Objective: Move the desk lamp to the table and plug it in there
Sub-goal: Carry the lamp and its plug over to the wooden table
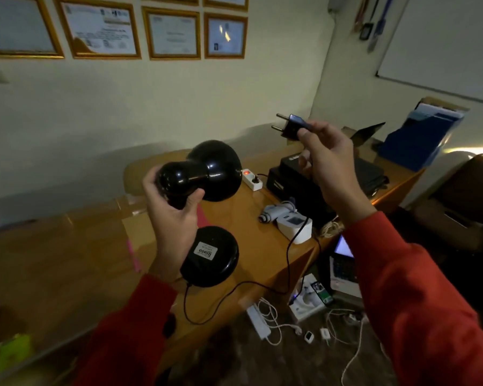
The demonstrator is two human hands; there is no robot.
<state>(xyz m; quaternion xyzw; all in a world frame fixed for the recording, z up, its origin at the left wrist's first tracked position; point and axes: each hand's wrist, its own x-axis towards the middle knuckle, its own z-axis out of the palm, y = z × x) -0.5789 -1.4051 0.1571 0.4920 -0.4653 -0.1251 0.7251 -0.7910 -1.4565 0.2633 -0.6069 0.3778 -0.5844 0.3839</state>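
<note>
A black desk lamp (207, 171) hangs in the air above the wooden table (243, 218), its round base (211, 256) turned toward me with a label showing. My left hand (173, 210) grips the lamp just behind the shade. My right hand (326, 162) holds the lamp's black two-pin plug (289, 125) up high, pins pointing left. The black cord (289, 254) droops from the base past the table's edge and rises to my right hand. A white power strip (252, 179) with a lit red switch lies on the table beyond the lamp, one plug in it.
A white blood-pressure monitor (293, 225) and black boxes (293, 174) sit on the table's right part. A blue file holder (421, 137) stands at the far right. On the floor lie another white power strip (258, 321), chargers and white cables. Framed certificates hang on the wall.
</note>
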